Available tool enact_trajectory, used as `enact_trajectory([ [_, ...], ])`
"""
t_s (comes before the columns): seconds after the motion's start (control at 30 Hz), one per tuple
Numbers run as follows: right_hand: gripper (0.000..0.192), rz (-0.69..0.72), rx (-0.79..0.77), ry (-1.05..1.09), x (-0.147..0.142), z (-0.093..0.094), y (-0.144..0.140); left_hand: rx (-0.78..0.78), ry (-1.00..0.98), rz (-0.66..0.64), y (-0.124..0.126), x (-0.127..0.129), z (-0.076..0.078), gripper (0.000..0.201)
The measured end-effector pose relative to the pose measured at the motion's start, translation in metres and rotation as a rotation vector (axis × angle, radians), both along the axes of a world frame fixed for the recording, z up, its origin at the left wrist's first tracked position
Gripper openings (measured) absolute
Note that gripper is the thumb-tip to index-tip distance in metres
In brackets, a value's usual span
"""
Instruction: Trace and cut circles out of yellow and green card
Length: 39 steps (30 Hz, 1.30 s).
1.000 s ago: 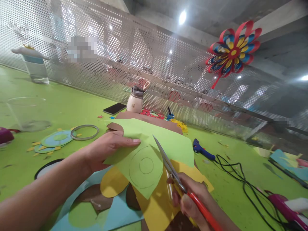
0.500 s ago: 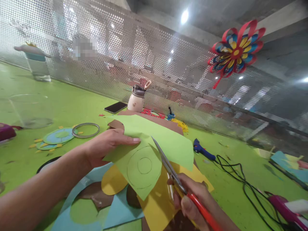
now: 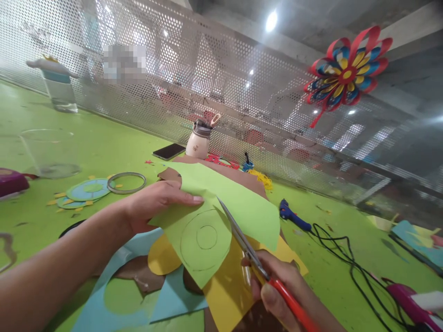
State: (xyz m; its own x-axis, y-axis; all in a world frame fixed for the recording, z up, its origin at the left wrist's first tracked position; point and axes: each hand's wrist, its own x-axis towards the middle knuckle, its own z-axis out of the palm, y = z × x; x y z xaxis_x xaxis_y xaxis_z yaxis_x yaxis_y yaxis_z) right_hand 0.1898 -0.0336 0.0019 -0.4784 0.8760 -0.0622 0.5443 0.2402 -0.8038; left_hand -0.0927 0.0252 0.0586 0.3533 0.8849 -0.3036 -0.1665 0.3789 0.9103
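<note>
My left hand (image 3: 166, 203) pinches a sheet of light green paper (image 3: 238, 198) between thumb and fingers. Two concentric pencil circles are drawn on its near flap, and a cut separates that flap from the larger part. Red-handled scissors (image 3: 247, 246) are in my right hand (image 3: 277, 281), their blades pointing away from me along the cut edge of the paper. Below the sheet lie yellow paper (image 3: 226, 299), a yellow disc (image 3: 164, 256), blue paper (image 3: 178, 295) with curved cut-outs and brown scraps (image 3: 138, 272).
A blue glue gun (image 3: 294, 216) with a black cord rests at right, a magenta tool (image 3: 408, 299) nearer. Left are a clear cup (image 3: 51, 157), a ring (image 3: 127, 183) and blue-green paper discs (image 3: 86, 190). Behind stand a bottle (image 3: 198, 140), a phone (image 3: 169, 151) and a perforated screen (image 3: 166, 78).
The view has shifted slightly. My left hand still holds the green paper, and the scissors keep nearly the same position at the cut edge.
</note>
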Motion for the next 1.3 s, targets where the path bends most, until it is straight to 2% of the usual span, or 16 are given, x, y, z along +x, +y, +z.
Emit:
enact_trajectory([
  [0.3,0.072,-0.002,-0.004,0.002,0.002,-0.003,0.000,0.031,0.029,-0.021,0.010,-0.003,-0.014,0.016],
  [0.7,0.075,0.007,-0.026,0.019,0.003,-0.011,0.001,0.004,0.054,-0.062,0.012,-0.006,-0.015,0.019],
  [1.07,0.078,-0.001,-0.018,-0.001,0.003,-0.004,-0.001,-0.023,0.045,-0.042,0.007,-0.004,-0.008,0.016],
  [1.2,0.076,-0.015,-0.059,0.043,0.003,-0.003,-0.002,0.005,0.055,-0.035,0.008,-0.003,-0.010,0.013],
  [1.3,0.074,-0.067,-0.127,0.120,0.001,-0.004,-0.004,-0.031,-0.004,0.002,0.010,-0.001,-0.010,0.017],
])
